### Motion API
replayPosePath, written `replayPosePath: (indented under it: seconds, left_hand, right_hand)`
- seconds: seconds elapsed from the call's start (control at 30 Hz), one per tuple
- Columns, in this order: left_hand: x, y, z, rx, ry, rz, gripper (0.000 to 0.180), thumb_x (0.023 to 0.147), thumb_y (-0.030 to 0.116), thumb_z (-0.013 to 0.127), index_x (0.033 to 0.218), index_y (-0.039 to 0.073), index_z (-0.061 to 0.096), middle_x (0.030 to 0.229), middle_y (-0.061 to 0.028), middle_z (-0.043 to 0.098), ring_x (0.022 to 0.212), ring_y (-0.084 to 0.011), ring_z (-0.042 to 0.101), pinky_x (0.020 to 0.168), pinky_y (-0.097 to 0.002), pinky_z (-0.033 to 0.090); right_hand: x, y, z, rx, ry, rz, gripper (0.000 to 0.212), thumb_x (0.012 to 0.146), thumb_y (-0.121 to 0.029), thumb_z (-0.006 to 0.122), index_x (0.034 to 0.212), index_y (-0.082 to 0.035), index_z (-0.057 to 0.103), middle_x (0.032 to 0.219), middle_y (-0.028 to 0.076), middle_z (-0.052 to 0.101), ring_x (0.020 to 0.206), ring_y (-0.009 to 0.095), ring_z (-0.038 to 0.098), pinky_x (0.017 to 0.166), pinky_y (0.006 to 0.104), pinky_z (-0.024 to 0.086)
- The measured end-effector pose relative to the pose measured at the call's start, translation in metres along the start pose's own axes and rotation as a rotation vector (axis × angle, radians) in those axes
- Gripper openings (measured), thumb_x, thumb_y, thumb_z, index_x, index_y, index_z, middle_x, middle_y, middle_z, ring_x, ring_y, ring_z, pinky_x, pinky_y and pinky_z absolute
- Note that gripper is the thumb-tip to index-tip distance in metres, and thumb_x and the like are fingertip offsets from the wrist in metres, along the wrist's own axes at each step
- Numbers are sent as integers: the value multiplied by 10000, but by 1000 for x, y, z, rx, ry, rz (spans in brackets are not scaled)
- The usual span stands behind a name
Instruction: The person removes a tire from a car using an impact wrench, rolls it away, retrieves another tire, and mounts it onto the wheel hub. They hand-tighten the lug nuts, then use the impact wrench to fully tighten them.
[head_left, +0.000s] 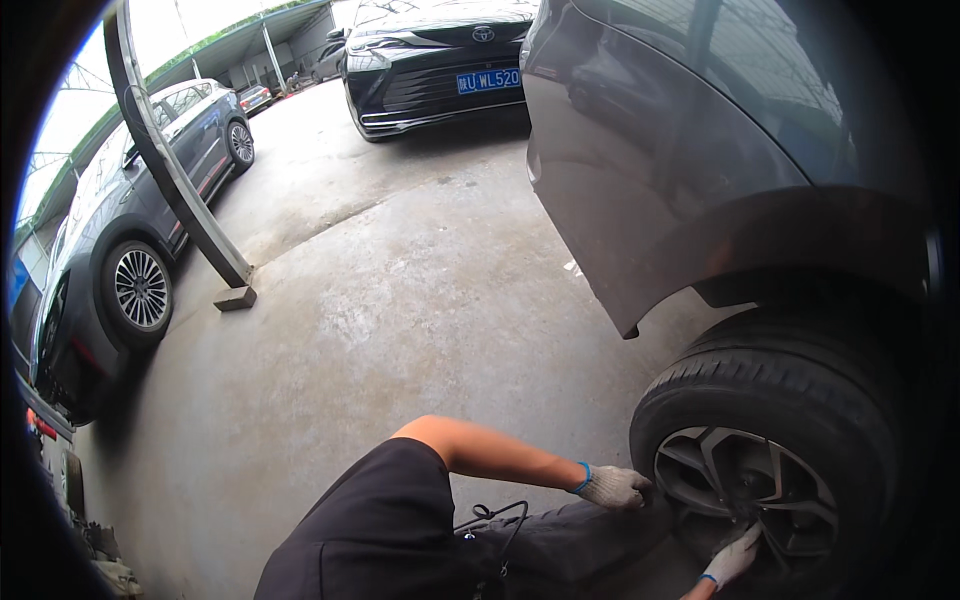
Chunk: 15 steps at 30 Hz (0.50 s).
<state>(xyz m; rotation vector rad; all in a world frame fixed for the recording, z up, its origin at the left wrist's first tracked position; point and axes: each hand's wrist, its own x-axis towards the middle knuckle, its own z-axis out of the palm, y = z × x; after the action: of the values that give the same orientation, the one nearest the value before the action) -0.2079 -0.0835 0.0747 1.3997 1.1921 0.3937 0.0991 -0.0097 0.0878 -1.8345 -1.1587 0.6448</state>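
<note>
A car wheel with a black tyre (690, 385) and a multi-spoke alloy rim (712, 458) stands at the lower right, below the arch of a grey car (660, 190). My left hand (615, 487), in a whitish knit glove with a blue cuff, is at the left side of the tyre. Its fingers are curled, and what they grip, if anything, is hidden. My right hand (735, 558), gloved alike, reaches up to the lower spokes near the hub. The fingers there are drawn together; anything small between them is too dark to make out.
A dark car (440, 85) faces me at the back. Another grey car (150, 190) is parked at the left, behind a slanting metal post (165, 160) with a block (235, 298) at its foot. Stained concrete floor (400, 300) lies between the cars.
</note>
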Motion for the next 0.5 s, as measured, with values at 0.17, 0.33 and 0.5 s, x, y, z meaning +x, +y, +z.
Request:
replayPosePath:
  seconds: [0.17,0.33,0.5]
  left_hand:
    - [0,47,13,146,97,7,567,910,370,540,1368,43,469,1241,-225,612,1195,-384,565,990,-440,445]
    - [22,47,15,-71,97,-44,570,891,380,581,1330,20,533,1236,-215,626,1160,-333,602,952,-414,471]
    - [14,71,14,-116,158,-16,473,887,387,603,1223,55,594,1035,-147,676,1022,-261,646,900,-376,483]
  right_hand:
    - [-1,-9,-10,62,-248,291,576,981,-480,479,1302,-10,573,1038,150,684,763,254,640,679,350,503]
    - [8,14,-3,-336,127,-295,578,972,-486,509,1142,54,626,934,211,708,820,359,678,699,453,498]
    - [6,5,-6,409,-227,353,552,974,-453,544,1163,62,608,976,172,719,831,302,679,735,393,515]
